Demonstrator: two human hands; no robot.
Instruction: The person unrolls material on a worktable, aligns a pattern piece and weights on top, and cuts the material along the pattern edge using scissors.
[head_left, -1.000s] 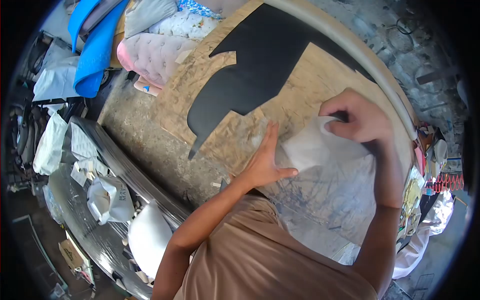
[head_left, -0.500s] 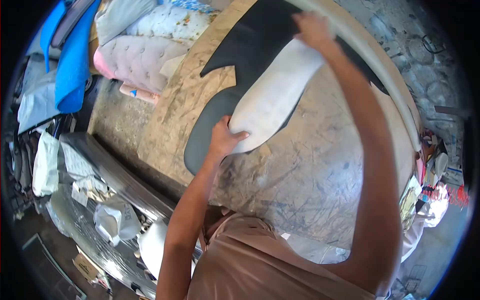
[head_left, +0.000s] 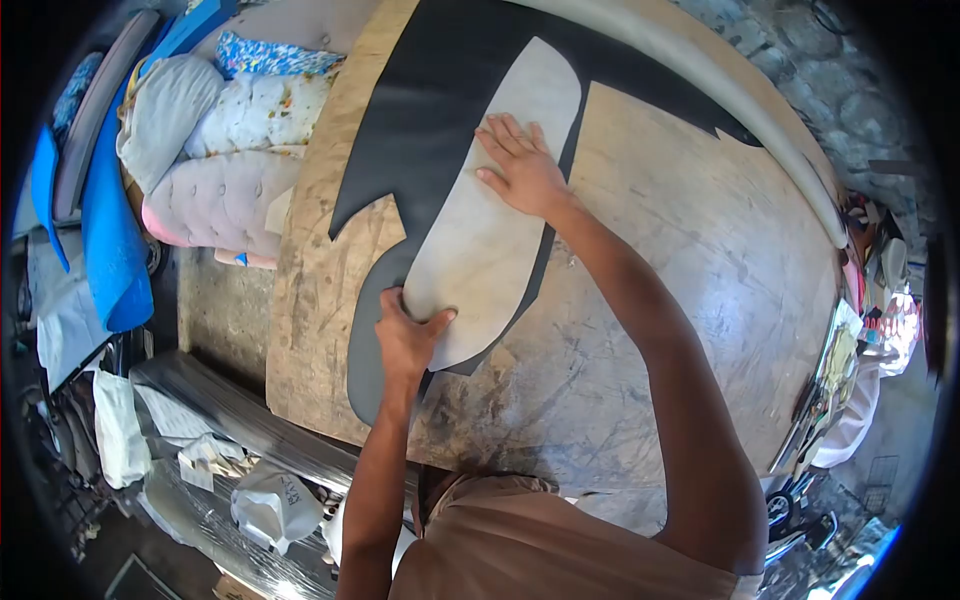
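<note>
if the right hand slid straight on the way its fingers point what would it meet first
Most likely the black sheet, just past the edge of the white piece under the right hand, though depth is hard to judge.

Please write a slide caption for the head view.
Both hands touch a pale panel lying over black sheet material.
</note>
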